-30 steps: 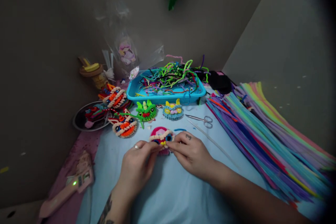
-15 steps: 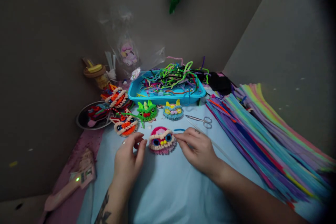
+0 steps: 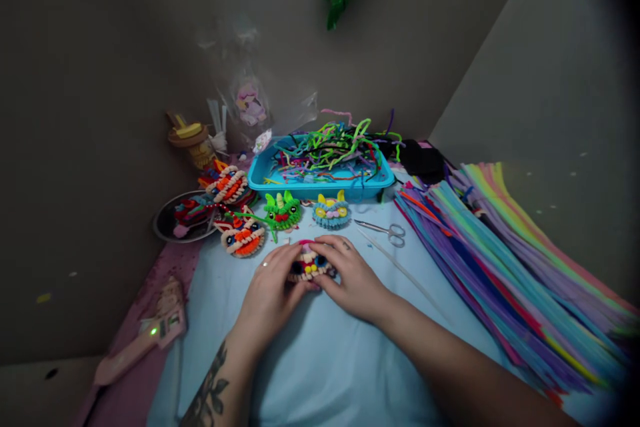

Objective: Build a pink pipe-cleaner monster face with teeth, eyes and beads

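Observation:
A pink and cream lion-head figure made of pipe cleaners (image 3: pixel 311 268) is gripped from both sides on the blue cloth. My left hand (image 3: pixel 273 283) is closed on its left edge, thumb below and fingers on top. On the other side, my right hand (image 3: pixel 350 273) is closed the same way. The fingers cover much of its eyes and sides; its yellow nose shows between them. Just behind lie a green dragon-like head (image 3: pixel 283 211) and a blue head with yellow ears (image 3: pixel 332 211). An orange and cream head (image 3: pixel 243 237) sits to the left.
A blue tray (image 3: pixel 320 190) of pipe-cleaner scraps stands at the back. Scissors (image 3: pixel 387 232) and a thin clear stick (image 3: pixel 400 263) lie to the right, before bundles of long pipe cleaners (image 3: pixel 500 267). At left are a metal bowl (image 3: pixel 163 230) and a pink glue gun (image 3: pixel 135 350).
Both hands have come inward and taken hold of the pink head. The short blue piece near my right fingers no longer shows there. The view has shifted slightly.

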Motion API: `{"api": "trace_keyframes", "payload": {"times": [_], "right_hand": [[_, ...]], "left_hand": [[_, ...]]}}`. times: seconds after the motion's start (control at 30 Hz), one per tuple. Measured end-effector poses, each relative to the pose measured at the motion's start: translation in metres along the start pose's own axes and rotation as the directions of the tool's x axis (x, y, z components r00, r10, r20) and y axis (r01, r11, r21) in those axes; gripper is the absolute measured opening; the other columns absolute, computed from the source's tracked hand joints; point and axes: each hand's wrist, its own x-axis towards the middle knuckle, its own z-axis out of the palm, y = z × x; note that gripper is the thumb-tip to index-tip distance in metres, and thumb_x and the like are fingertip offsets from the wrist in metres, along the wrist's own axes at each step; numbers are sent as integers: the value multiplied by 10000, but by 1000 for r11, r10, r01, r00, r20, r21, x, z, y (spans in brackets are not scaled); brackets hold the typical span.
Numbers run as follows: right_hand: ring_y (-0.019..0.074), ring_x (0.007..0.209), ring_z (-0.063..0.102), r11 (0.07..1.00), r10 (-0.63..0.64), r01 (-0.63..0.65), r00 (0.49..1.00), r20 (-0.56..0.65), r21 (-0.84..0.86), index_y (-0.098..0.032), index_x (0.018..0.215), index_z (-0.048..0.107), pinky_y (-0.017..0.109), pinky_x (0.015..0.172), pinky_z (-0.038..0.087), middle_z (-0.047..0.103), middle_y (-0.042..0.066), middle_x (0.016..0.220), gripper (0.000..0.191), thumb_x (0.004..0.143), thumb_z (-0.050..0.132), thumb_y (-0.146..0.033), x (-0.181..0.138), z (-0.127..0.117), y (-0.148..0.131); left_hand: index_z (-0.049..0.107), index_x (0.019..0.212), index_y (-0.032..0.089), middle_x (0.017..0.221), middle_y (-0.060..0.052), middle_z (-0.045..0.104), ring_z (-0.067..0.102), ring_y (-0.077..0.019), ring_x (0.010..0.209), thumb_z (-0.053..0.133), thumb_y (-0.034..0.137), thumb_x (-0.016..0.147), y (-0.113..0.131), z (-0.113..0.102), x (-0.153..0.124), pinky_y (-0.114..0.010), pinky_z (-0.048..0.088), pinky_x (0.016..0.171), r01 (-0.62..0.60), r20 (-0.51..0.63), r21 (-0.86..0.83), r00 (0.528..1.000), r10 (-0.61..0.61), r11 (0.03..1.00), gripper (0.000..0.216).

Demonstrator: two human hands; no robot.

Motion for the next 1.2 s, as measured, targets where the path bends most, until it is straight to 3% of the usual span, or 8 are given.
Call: {"api": "trace_keyframes", "payload": {"times": [0.43, 0.9, 1.2], "right_hand": [[223, 1073, 502, 998, 22, -18, 998, -63, 66, -218, 1110, 578, 412, 940, 428, 584, 75, 1101, 357, 762, 569, -136, 4, 5, -1], [220, 1045, 514, 996, 38, -31, 996, -83, 87, -210, 1043, 602, 401, 913, 439, 586, 76, 1059, 313, 746, 565, -121, 4, 6, -3], [217, 1090, 490, 998, 22, -17, 997, -73, 64, -241, 1144, 564, 399, 953, 425, 542, 71, 1125, 391, 769, 563, -130, 2, 2, -3]], "left_hand": [[527, 1150, 211, 1165, -81, 605, 532, -214, 1100, 576, 305, 835, 2, 4, 2, -395, 438, 942, 74, -36, -62, 996, -77, 995, 332], [521, 1161, 220, 1169, -91, 606, 534, -228, 1100, 550, 290, 853, 3, 5, 2, -429, 447, 929, 40, -70, -69, 997, -44, 997, 317], [555, 1118, 232, 1189, -85, 587, 518, -215, 1129, 560, 285, 849, 4, 4, 2, -409, 443, 952, 41, -79, -63, 996, -46, 997, 275]]}}
